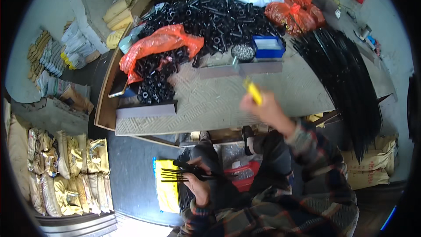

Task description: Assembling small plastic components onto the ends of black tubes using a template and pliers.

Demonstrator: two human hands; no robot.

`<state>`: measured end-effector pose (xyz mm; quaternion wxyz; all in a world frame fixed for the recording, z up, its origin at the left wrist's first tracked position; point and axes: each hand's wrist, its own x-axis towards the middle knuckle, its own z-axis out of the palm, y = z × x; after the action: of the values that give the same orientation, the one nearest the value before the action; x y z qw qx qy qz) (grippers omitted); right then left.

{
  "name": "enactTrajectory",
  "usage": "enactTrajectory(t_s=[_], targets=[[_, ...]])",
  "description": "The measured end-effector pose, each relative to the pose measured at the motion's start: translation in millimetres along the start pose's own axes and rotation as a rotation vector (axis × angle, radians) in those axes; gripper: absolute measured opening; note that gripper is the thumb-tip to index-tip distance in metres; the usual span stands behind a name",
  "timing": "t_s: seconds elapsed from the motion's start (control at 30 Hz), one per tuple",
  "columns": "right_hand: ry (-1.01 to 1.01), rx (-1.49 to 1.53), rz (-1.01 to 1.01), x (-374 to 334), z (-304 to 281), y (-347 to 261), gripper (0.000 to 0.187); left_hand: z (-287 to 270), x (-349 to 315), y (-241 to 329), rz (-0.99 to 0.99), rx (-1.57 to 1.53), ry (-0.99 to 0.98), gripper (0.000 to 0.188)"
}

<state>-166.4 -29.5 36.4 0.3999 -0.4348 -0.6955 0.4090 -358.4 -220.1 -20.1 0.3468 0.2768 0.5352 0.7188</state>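
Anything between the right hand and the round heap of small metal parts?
Yes: a grey strip lies between the right hand and the heap of small metal parts. Its height is hard to judge. The yellow-handled tool points across it.

A hand could pass across the near middle of the scuffed grey tabletop, but a heap of small glossy black parts blocks its far side and a fanned bundle of long thin black strips its right end.

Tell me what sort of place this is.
Probably a small workshop: black parts lie heaped on the worktable, a bundle of long black strips hangs over its edge, and tan sacks sit in rows at left.
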Motion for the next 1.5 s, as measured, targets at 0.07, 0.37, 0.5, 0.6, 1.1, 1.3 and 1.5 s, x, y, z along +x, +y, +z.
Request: enactTrajectory(t_s=[0.07,0.37,0.5,0.6,1.1,1.3,1.5], targets=[[0.301,-0.218,-0.139,75,-14,36,0.013,5,-5,-1,-0.048,0.056,-0.093,0.072],[0.157,-1.193,-0.154,157,-24,35,0.012,0,-1,-10,-0.04,0.036,-0.193,0.07],[0.165,-1.264,-0.148,164,-15,44,0.011,1,4,-4,-0.039,0.053,-0.204,0.071],[0.181,-1.224,-0.154,164,-13,42,0.011,-1,4,-5,-0.045,0.037,-0.224,0.071],[0.334,-0.941,-0.29,151,-20,37,0.018,-2,-4,8,-0.065,0.047,-0.258,0.064],[0.031,0.227,-0.092,56,18,-26,0.015,-3,4,30,-0.008,0.095,-0.262,0.063],[-0.216,0.687,-0.221,-70,58,-59,0.021,23,0,64,0.023,-0.064,-0.509,0.059]])
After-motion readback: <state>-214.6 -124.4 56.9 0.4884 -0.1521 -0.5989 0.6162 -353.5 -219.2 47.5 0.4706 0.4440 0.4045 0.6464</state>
